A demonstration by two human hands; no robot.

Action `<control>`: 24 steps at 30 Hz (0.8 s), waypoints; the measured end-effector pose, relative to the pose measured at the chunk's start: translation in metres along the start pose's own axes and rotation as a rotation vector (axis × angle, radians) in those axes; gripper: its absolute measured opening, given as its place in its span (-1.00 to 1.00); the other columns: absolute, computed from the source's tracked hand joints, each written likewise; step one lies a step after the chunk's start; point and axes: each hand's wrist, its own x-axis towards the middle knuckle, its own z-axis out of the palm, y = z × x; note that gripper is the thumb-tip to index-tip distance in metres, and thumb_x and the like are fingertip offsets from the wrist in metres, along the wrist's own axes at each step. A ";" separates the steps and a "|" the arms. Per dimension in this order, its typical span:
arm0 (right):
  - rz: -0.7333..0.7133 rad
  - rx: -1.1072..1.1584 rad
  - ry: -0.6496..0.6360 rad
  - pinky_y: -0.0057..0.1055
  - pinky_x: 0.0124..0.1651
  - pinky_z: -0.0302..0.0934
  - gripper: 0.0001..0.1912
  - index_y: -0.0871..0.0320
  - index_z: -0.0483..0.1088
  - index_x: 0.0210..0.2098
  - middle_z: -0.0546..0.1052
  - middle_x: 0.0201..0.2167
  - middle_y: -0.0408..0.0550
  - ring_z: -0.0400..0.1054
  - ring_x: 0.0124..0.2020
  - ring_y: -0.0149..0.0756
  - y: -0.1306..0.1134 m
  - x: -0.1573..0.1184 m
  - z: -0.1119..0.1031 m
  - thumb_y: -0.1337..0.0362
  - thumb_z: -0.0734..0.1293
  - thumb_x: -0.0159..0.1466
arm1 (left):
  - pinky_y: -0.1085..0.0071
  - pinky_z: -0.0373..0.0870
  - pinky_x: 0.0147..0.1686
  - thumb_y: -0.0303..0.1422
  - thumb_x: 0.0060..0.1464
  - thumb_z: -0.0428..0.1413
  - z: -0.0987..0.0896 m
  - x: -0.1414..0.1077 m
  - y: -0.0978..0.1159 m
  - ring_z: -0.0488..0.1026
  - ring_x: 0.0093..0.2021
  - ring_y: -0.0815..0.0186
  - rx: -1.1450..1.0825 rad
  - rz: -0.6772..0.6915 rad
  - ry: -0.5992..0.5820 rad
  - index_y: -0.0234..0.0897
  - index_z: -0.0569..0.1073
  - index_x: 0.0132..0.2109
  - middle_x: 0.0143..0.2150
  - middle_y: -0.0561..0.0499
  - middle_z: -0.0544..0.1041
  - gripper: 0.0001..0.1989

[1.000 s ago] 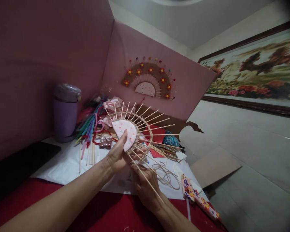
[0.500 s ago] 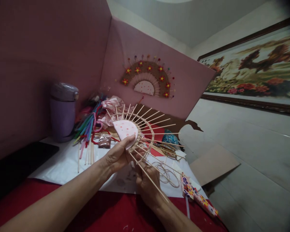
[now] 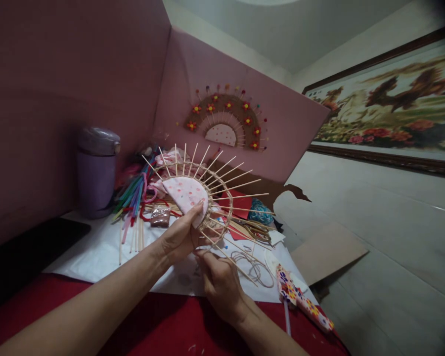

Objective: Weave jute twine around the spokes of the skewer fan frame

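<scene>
My left hand is closed on a half-round wicker fan frame, thumb on its white, red-dotted centre. Thin wooden sticks fan out from that centre, with twine woven round its curved edge and in a second arc further out. Just below the frame's lower sticks, my right hand has its thumb and fingers pinched together. What lies between those fingertips is too small to make out. Behind the frame, a coil of loose twine rests on the white sheet, near scissors.
At left stand a purple tumbler and a bundle of coloured pipe cleaners. A brown packet lies beside them. Blue yarn and a flower-patterned glue gun are at right. A finished flowered half-round hangs on the pink board.
The fan frame has shifted up and left, turning slightly. My right hand has come out from behind the lower sticks to below the frame, fingers still pinched.
</scene>
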 end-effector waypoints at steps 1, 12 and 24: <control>0.003 -0.015 0.006 -0.51 -0.40 0.08 -0.78 0.10 0.33 -0.22 0.53 -0.45 -0.12 0.42 -0.43 -0.33 0.000 0.000 0.000 0.32 0.08 0.29 | 0.37 0.47 -0.49 -0.22 0.11 -0.04 -0.001 0.000 0.000 0.51 -0.43 0.23 0.011 -0.010 -0.010 -0.41 0.44 -0.14 -0.41 -0.13 0.55 -0.65; -0.061 0.002 0.089 -0.49 -0.41 0.11 -0.75 0.21 0.35 -0.19 0.52 -0.46 -0.04 0.42 -0.45 -0.33 0.000 0.001 0.000 0.34 0.08 0.28 | 0.36 0.48 -0.52 -0.24 0.10 -0.03 -0.005 0.003 0.003 0.50 -0.45 0.26 0.133 0.173 0.057 -0.38 0.46 -0.23 -0.38 -0.11 0.54 -0.70; -0.006 0.064 0.244 -0.51 -0.41 0.10 -0.80 0.19 0.36 -0.29 0.48 -0.51 -0.07 0.37 -0.49 -0.38 0.005 0.001 -0.008 0.34 0.12 0.27 | 0.37 0.47 -0.57 -0.24 0.03 0.06 -0.011 0.005 0.007 0.49 -0.49 0.29 0.233 0.213 0.193 -0.38 0.45 -0.23 -0.31 -0.13 0.54 -0.73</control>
